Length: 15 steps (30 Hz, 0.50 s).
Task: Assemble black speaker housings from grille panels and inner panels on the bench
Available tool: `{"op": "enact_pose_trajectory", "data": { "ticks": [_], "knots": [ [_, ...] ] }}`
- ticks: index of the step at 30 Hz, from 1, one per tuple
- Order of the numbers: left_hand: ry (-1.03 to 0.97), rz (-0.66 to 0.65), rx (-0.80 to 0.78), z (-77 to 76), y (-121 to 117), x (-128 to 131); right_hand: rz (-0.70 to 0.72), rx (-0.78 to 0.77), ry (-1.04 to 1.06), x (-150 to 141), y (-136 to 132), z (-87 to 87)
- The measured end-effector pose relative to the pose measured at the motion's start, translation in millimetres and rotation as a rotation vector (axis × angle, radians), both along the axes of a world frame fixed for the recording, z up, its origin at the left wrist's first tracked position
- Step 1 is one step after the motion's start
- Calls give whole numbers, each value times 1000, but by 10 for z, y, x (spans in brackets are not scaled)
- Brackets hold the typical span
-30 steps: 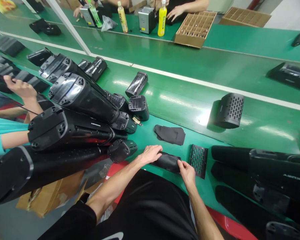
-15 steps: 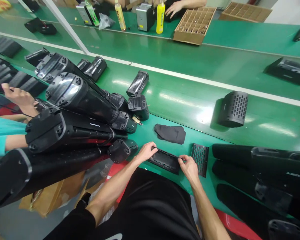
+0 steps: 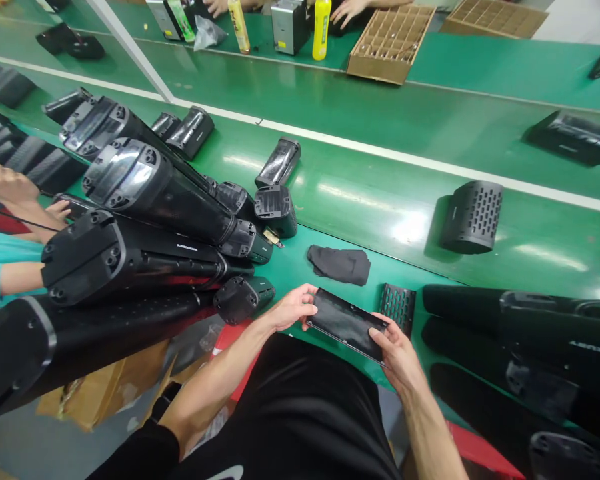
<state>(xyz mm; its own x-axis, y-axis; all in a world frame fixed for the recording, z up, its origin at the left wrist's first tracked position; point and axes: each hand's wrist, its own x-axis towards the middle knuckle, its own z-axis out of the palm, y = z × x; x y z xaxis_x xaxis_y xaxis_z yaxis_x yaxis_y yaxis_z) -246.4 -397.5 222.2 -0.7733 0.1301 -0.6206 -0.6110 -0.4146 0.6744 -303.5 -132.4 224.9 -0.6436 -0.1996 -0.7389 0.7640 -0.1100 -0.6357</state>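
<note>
A black rectangular plastic panel (image 3: 349,323) with small clips along its edges is held between both hands, its smooth face turned up. My left hand (image 3: 294,309) is closed on the panel's left end, thumb on top. At the right end, my right hand (image 3: 394,341) grips it with the thumb pressed on the face. Just beyond the panel lies a stack of dark cloth-like pieces (image 3: 339,265) on the green table. A black perforated panel (image 3: 399,308) rests behind my right hand, partly covered by it.
Long black cylindrical housings (image 3: 170,200) are piled on the left; more dark housings (image 3: 535,347) lie on the right. A perforated black unit (image 3: 473,217) stands on the green conveyor (image 3: 360,167). A co-worker's hand (image 3: 13,187) is at far left. A divided cardboard box (image 3: 391,43) sits across the line.
The panel has been turned over and lifted slightly, from its hollow inside facing up to its smooth face showing. Both hands have shifted their hold to its ends.
</note>
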Motion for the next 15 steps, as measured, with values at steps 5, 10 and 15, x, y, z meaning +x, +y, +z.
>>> {"op": "enact_pose_trajectory", "data": {
  "ticks": [5,10,15],
  "knots": [
    [-4,22,15,146,11,5,-13,-7,-21,18,14,210],
    [20,37,-26,281,62,-4,-54,3,-39,16,7,322],
    [24,35,-17,365,74,-16,-54,-16,21,3,44,443]
  ]
}}
